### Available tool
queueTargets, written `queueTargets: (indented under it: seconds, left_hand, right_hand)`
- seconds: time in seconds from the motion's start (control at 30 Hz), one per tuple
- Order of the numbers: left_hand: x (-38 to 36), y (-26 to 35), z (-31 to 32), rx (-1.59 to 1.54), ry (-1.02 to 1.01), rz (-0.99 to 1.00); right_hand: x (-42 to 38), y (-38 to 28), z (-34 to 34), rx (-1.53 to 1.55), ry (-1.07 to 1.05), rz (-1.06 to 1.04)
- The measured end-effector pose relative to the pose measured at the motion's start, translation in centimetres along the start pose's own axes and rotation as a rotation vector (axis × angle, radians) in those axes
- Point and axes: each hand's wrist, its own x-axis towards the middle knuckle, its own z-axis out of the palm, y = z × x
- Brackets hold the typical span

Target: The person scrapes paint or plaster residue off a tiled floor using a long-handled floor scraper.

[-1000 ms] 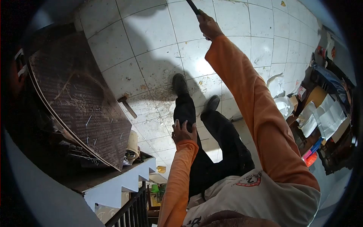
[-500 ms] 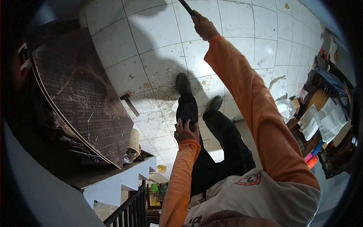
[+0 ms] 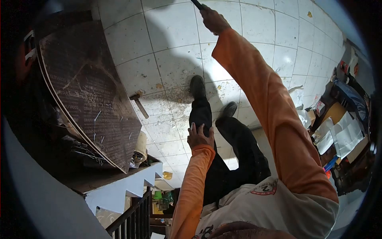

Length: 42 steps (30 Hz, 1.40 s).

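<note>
My right hand (image 3: pixel 215 20) reaches out to the top of the view, its fingers wrapped around a dark rod-like handle (image 3: pixel 196 4). The rest of that rod runs out of the picture, so its kind is hidden. Lower down, my left hand (image 3: pixel 200 136) lies with spread fingers on my left leg (image 3: pixel 202 115), around the knee, holding nothing. A hammer (image 3: pixel 139 106) rests on the tiled floor (image 3: pixel 175 65) to the left of my feet, close to a dark plywood sheet (image 3: pixel 89 91).
Dust and crumbs lie around my shoes. Bent wires or nails (image 3: pixel 96 133) are on the plywood. A stair edge (image 3: pixel 123 191) with a black railing (image 3: pixel 133 217) is at lower left. Papers (image 3: pixel 344 133), boxes and clutter line the right side.
The view has shifted slightly, so the floor, hammer and plywood appear farther right. My right hand, with the rod, has moved a little forward and left over the floor. My left hand stays on the leg.
</note>
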Motion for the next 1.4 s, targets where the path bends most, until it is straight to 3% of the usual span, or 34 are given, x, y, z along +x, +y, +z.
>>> queueTargets:
  seconds: [0.1,0.17,0.23,0.33,0.37,0.43,0.5,0.57,0.63,0.7,0.73,0.8,0.83,0.93,0.97,1.03,1.1,1.17,1.27,1.33,1.4]
  left_hand:
    - [0.2,0.3,-0.8,-0.046,-0.037,-0.037]
    - [0.3,-0.4,-1.3,-0.089,-0.019,-0.075]
    - [0.9,-1.3,-1.5,-0.139,-0.013,-0.094]
    - [1.8,-0.4,-2.7,-0.168,-0.098,-0.139]
    - [2.4,0.6,-2.7,-0.183,-0.101,-0.146]
    - [1.9,0.7,-2.5,-0.146,-0.095,-0.111]
    - [2.5,0.9,-3.0,-0.136,-0.093,-0.097]
    - [2.7,1.1,-3.4,-0.216,-0.122,-0.14]
    - [3.1,1.9,-2.9,-0.249,-0.087,-0.126]
    - [2.8,2.7,-2.9,-0.244,-0.075,-0.143]
    - [2.8,3.2,-2.6,-0.254,-0.058,-0.159]
    - [2.8,4.5,-2.4,-0.306,-0.045,-0.195]
    - [2.6,5.2,-2.3,-0.342,-0.035,-0.22]
    - [2.2,8.6,-0.7,-0.365,-0.002,-0.303]
    - [0.9,9.8,0.1,-0.322,0.002,-0.327]
    - [-0.1,12.6,1.7,-0.37,0.086,-0.356]
    - [-0.8,16.0,1.4,-0.438,0.069,-0.4]
    - [-2.7,19.1,1.4,-0.583,0.147,-0.422]
    - [-5.3,23.4,3.7,-0.829,0.259,-0.506]
    - [-6.2,27.5,4.7,-0.98,0.29,-0.604]
    - [-4.8,31.6,7.2,-1.007,0.287,-0.625]
  right_hand:
    - [-6.3,4.7,0.1,-0.038,0.022,-0.083]
    - [-14.1,5.4,-2.0,0.042,-0.09,0.034]
    - [-16.1,5.1,-2.6,0.007,-0.085,-0.001]
    - [-8.9,4.8,-0.9,-0.046,0.009,-0.212]
    - [-4.2,5.6,0.5,-0.269,0.052,-0.465]
    - [-1.4,-3.0,-2.8,-0.087,-0.193,0.043]
    - [-2.2,-1.9,-3.9,0.095,-0.16,0.047]
    - [-5.6,-0.1,-5.9,0.176,-0.329,0.283]
    - [-8.5,4.9,-5.9,0.008,-0.135,-0.127]
    - [-10.1,7.6,-7.5,-0.085,-0.058,-0.352]
    - [-10.6,7.6,-8.8,-0.09,-0.067,-0.367]
    - [-10.8,7.0,-11.4,-0.224,-0.26,-0.059]
    - [-9.7,7.5,-11.7,-0.229,-0.269,-0.072]
    - [-3.3,7.0,-11.6,-0.363,-0.206,-0.277]
    - [-0.2,5.6,-11.4,-0.455,-0.273,-0.14]
    - [3.4,3.0,-13.5,-0.436,-0.352,-0.202]
    - [4.7,9.3,-16.0,-0.533,-0.263,-0.397]
    - [3.4,14.8,-21.1,-0.514,-0.314,-0.485]
    - [4.3,16.3,-25.4,-0.654,-0.348,-0.538]
    - [7.5,14.3,-24.5,-0.612,-0.352,-0.646]
    - [12.3,7.8,-20.4,-0.626,-0.395,-0.678]
